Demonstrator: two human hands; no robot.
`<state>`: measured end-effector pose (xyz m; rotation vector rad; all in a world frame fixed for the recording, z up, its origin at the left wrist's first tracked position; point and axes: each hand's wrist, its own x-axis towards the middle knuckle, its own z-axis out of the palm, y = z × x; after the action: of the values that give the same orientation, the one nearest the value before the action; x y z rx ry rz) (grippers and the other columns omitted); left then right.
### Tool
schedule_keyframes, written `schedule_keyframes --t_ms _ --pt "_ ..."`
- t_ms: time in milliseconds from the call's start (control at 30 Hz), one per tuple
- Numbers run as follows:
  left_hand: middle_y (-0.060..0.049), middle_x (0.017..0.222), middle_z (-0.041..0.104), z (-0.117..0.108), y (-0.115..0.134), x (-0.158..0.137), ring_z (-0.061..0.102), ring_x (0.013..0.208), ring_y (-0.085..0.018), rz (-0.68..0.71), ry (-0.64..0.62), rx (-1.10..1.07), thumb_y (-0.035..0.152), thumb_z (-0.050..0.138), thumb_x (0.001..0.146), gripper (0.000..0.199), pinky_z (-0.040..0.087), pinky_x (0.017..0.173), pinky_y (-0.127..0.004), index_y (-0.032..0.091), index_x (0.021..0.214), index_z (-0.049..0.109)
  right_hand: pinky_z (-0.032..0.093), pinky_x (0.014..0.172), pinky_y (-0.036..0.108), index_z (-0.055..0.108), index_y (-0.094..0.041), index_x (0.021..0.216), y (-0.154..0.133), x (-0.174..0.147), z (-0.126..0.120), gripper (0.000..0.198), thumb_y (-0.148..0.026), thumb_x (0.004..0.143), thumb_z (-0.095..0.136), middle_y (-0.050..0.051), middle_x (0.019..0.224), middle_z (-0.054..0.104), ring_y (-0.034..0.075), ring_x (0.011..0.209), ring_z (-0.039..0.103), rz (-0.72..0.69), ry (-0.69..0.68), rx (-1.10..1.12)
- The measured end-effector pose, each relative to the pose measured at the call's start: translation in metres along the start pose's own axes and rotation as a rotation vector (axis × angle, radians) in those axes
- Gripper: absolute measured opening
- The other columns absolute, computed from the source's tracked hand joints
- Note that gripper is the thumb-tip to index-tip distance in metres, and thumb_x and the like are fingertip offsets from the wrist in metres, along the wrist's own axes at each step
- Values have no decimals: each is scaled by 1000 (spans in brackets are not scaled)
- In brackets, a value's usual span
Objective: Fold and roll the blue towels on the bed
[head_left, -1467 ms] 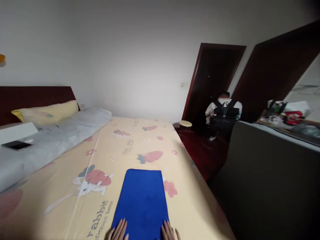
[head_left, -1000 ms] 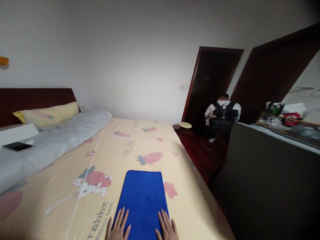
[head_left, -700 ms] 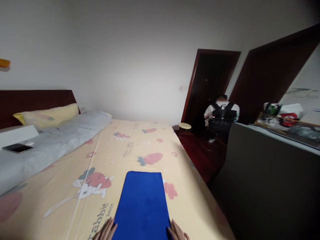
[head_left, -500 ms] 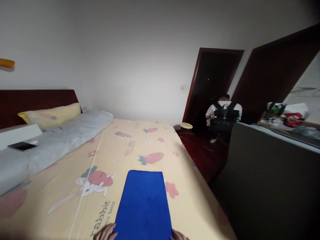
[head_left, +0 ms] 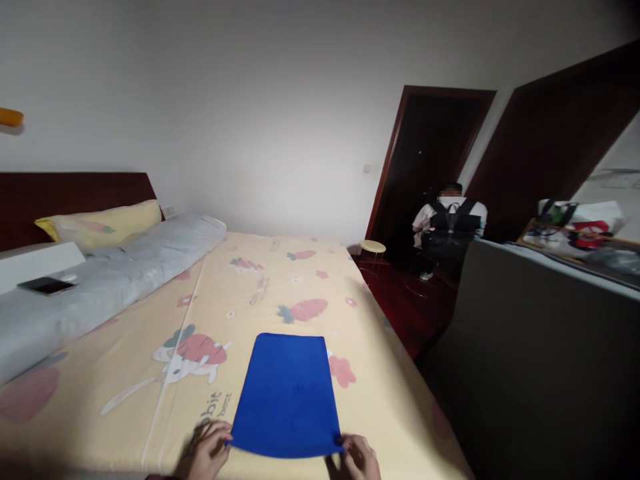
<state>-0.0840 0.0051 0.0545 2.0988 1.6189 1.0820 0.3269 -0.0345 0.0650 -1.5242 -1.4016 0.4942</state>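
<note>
A flat blue cloth (head_left: 287, 393), roughly rectangular, lies on the bed's yellow sheet (head_left: 145, 333), which is printed with carrots and rabbits. My left hand (head_left: 211, 450) pinches the cloth's near left corner between thumb and fingers. At the near right corner, my right hand (head_left: 361, 457) grips the cloth the same way. Between the two hands the near edge sags in a shallow curve and looks slightly raised, while the far edge rests on the sheet.
A grey rolled quilt (head_left: 150, 257), a yellow pillow (head_left: 107, 223) and a dark flat device (head_left: 46, 285) are at the left. Right of the bed stand a round stool (head_left: 373, 247) and a dark grey panel (head_left: 530, 353). A person (head_left: 450, 220) sits by the doorway.
Both hands have moved forward into fuller view, bringing the cloth's near edge up and away from me. The view has shifted slightly. The far end of the cloth stays on the sheet.
</note>
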Motion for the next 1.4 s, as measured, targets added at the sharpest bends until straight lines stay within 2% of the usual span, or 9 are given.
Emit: schedule_keyframes --t_ms 200,367,500,700,800,967,1100,1200,1400 --pt "-1 76 74 -6 -1 12 68 76 -20 -255 -128 -206 54 61 73 31 55 71 -28 26 74 73 50 67 33 65 -22 73 -10 21 -5 33 -54 74 57 5 72 68 22 70 63 97 -78 28" --pt "1 73 71 8 9 12 64 74 -17 -332 -135 63 33 52 75 17 50 73 -28 26 77 67 45 75 36 63 -25 81 14 16 8 13 -27 79 51 2 77 66 21 75 61 -57 -82 -315" --pt "0 84 68 20 30 6 60 91 -21 -375 -48 249 16 47 72 24 41 87 -38 26 88 64 41 74 33 62 -26 88 34 5 19 21 -13 77 50 1 81 66 20 79 59 -212 -31 -537" --pt "1 110 66 13 63 3 51 112 -21 -168 -116 497 5 40 75 35 33 93 -41 29 81 65 40 75 33 62 -28 93 28 1 18 27 -12 83 43 1 93 66 18 83 59 -399 -26 -565" --pt "-3 115 66 13 75 7 50 116 -25 -184 -134 555 20 45 82 24 32 94 -47 29 86 68 40 77 37 63 -28 86 11 3 16 15 -31 90 49 3 94 65 21 87 58 -353 -58 -604" --pt "-17 124 61 30 87 10 49 119 -35 -212 -86 721 43 51 85 35 33 96 -56 18 102 70 38 84 46 64 -24 86 -3 3 32 34 -54 89 49 9 94 64 27 90 56 -348 79 -737" --pt "-9 120 66 53 75 2 57 114 -28 -35 -49 699 14 48 84 35 41 95 -46 26 109 68 40 82 41 63 -26 97 6 -1 52 20 -24 89 45 7 100 65 26 91 58 -463 25 -732" --pt "0 111 71 69 55 -10 64 103 -18 195 -27 604 0 44 78 49 47 89 -31 32 106 68 42 85 35 62 -29 104 12 -5 62 40 -5 81 39 1 102 68 20 93 61 -600 -99 -648" --pt "-4 111 72 84 45 -22 65 104 -23 256 86 613 28 51 87 26 51 87 -36 28 107 68 45 80 39 65 -26 93 -5 -13 83 18 -34 87 50 7 99 70 26 91 63 -459 -20 -691"
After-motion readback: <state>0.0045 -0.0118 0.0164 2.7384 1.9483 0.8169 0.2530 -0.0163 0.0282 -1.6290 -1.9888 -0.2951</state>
